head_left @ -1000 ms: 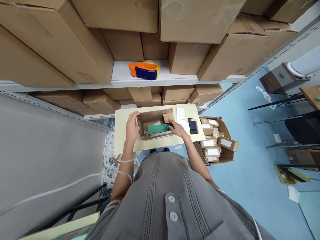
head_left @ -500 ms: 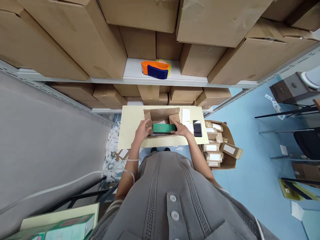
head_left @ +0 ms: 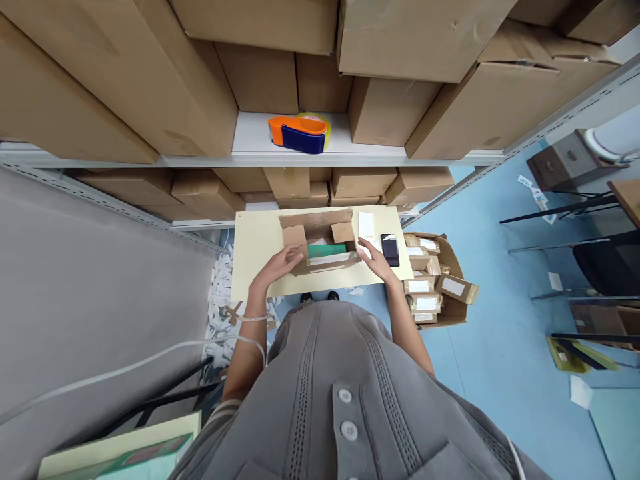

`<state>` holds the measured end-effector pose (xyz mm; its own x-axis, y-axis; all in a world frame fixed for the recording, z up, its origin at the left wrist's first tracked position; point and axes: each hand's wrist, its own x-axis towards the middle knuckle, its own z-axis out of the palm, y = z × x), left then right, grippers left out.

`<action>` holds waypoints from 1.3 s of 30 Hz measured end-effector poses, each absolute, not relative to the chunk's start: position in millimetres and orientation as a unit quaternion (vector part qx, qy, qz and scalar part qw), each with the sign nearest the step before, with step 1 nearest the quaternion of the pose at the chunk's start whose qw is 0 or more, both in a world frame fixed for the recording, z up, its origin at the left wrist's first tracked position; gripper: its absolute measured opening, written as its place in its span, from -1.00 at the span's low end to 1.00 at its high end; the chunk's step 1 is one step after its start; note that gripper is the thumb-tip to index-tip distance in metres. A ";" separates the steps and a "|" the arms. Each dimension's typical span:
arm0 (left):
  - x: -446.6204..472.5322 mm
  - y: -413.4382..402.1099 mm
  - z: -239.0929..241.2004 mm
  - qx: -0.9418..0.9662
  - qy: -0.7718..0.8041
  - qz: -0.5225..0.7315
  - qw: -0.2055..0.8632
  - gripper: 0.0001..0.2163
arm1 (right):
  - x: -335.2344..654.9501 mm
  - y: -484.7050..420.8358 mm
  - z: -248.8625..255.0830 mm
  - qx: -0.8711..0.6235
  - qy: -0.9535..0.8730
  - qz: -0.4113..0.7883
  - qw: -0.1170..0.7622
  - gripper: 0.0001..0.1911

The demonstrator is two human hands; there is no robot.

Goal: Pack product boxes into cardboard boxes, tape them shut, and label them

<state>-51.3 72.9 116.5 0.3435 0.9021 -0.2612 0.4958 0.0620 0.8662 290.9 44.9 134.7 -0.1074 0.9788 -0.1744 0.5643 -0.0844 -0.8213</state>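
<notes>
An open box [head_left: 315, 219] stands in the middle of the pale bench [head_left: 253, 243], its two side flaps upright and its near flap tipped out towards the person. A green pack [head_left: 326, 250] lies flat inside it, long side running left to right, with something white just under its near edge.

The left hand [head_left: 279, 265] reaches in from the near left. Its fingers lie against the box's near-left corner, at the foot of the left flap. Whether its grip is closed on the cardboard or only resting there cannot be told. The right hand [head_left: 376, 259] is at the box's right end, just beside the near flap. Its fingers are spread and its grip is apart, holding nothing. Whether the fingertips touch the box is unclear.

A dark phone [head_left: 389, 248] lies on the bench just right of the right hand, and a white label [head_left: 366, 225] lies beyond it, beside the right flap.

On the shelf [head_left: 250, 137] above and behind the bench sits an orange and blue tape gun [head_left: 297, 133], between big stock cartons [head_left: 150, 80]. On the blue floor [head_left: 500, 347], right of the bench, a floor carton [head_left: 450, 257] holds small labelled parcels [head_left: 423, 285]. White paper scraps [head_left: 220, 287] litter the floor left of the bench.
</notes>
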 end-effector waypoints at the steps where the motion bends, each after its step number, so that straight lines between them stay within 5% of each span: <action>1: -53.6 72.8 117.3 0.648 0.520 0.210 0.515 -0.46 | 293.5 41.8 133.9 -0.618 -0.614 0.407 0.273 -0.39; 8: -53.0 72.3 112.7 0.612 0.587 0.270 0.455 -0.56 | 286.3 34.7 105.6 -0.667 -0.548 0.378 0.334 -0.49; 18: -45.2 71.0 94.6 0.592 0.661 0.320 0.332 -0.69 | 267.5 47.2 80.3 -0.742 -0.502 0.342 0.285 -0.56; 29: -32.5 69.3 107.9 0.618 0.741 0.194 0.177 -0.18 | 262.6 49.5 76.4 -0.772 -0.474 0.343 0.248 -0.67; 39: -21.5 95.1 124.6 0.692 0.691 0.112 0.177 -0.05 | 263.8 46.2 73.9 -0.765 -0.483 0.351 0.241 -0.70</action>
